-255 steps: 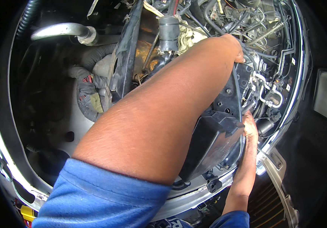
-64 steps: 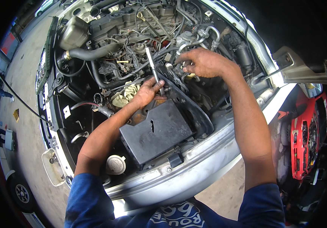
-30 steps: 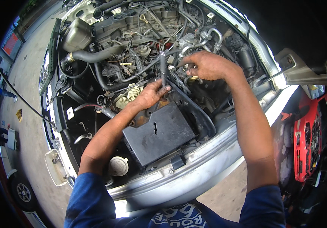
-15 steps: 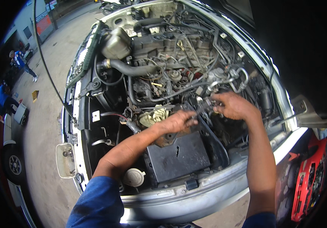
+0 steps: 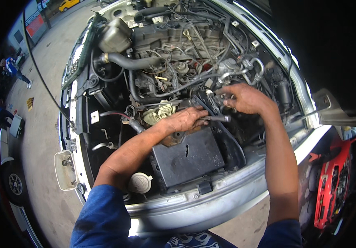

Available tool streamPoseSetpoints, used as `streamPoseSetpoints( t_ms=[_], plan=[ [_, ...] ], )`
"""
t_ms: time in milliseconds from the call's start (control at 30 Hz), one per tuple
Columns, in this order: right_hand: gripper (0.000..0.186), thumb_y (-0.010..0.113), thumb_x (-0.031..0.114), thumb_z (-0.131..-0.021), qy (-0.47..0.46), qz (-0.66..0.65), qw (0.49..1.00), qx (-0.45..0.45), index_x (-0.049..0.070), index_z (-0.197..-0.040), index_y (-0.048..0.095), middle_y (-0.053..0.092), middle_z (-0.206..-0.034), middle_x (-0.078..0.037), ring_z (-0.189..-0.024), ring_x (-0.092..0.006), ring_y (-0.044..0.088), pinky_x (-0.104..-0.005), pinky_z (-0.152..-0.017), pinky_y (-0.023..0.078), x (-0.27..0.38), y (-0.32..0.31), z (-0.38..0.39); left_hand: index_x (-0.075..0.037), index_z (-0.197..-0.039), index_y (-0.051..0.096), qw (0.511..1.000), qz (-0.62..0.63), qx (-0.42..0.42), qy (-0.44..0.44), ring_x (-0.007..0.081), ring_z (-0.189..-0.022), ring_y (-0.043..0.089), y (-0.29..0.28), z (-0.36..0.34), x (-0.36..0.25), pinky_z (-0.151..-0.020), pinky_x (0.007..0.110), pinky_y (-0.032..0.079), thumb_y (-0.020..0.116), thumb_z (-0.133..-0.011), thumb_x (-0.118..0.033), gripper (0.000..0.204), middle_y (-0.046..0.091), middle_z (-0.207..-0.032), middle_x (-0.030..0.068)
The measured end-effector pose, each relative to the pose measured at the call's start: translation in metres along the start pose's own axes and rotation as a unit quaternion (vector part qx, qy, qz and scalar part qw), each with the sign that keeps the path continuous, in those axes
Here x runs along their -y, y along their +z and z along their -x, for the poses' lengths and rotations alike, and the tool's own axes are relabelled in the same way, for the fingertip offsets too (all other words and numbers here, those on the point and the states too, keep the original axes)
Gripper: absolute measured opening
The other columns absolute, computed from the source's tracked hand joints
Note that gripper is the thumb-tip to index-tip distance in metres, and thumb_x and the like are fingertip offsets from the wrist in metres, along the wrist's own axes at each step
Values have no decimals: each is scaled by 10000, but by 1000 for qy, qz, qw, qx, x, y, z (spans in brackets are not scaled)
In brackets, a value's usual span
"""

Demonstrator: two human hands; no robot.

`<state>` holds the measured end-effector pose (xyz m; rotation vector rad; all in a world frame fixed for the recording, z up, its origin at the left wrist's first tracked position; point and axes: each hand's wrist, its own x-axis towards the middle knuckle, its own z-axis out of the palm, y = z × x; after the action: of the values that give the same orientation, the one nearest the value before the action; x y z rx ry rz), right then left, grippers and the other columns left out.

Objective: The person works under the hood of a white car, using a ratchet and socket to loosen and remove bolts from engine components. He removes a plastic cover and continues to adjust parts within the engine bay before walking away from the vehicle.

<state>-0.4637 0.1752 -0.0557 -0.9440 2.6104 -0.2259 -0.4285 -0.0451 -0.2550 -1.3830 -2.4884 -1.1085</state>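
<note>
My left hand (image 5: 186, 118) is closed round a slim dark metal hand tool with a thick round end (image 5: 218, 118), which sticks out to the right past my fingers. It lies above the far edge of a black battery cover (image 5: 188, 157). My right hand (image 5: 246, 99) is over the gap beside the engine, near curved metal pipes (image 5: 254, 71). Its fingers are bent and drawn together; whatever is between them is too dark to make out. A pale crumpled cloth (image 5: 160, 114) lies just beyond my left wrist.
The engine (image 5: 172, 43) fills the far part of the bay, with a thick hose (image 5: 134, 62) across it. A round cream cap (image 5: 140, 183) is under my left forearm. A cream tray (image 5: 65, 170) with small parts hangs at the left edge. Two people in blue are far left.
The hands have moved apart. The tool, earlier between both hands, is now in my left hand alone. My right hand has shifted away from it toward the engine parts. The whole view has shifted slightly.
</note>
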Motion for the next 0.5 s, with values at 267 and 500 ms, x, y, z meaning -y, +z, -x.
streamPoseSetpoints(
  t_ms=[267, 500],
  plan=[
    [419, 650, 231, -932, 36, 32, 999, 5, 120, -1336, 632, 642, -1302, -206, -1261, -366, 573, -442, -1093, 439, 0, -4, 3, 1, -1223, 599, 692, 585, -155, -393, 283, -979, 699, 8, -10, -5, -863, 448, 641, 601, -1038, -310, 362, 677, -1094, 115],
    [407, 656, 227, -927, 13, 45, 999, -1, 108, -1316, 640, 660, -1272, -198, -1236, -361, 590, -436, -1079, 453, -7, 1, 1, -23, -1234, 595, 995, -70, 35, -57, 235, -1111, 635, 6, 4, -2, -815, 427, 601, 614, -1035, -287, 331, 631, -1159, 123]
  ],
)
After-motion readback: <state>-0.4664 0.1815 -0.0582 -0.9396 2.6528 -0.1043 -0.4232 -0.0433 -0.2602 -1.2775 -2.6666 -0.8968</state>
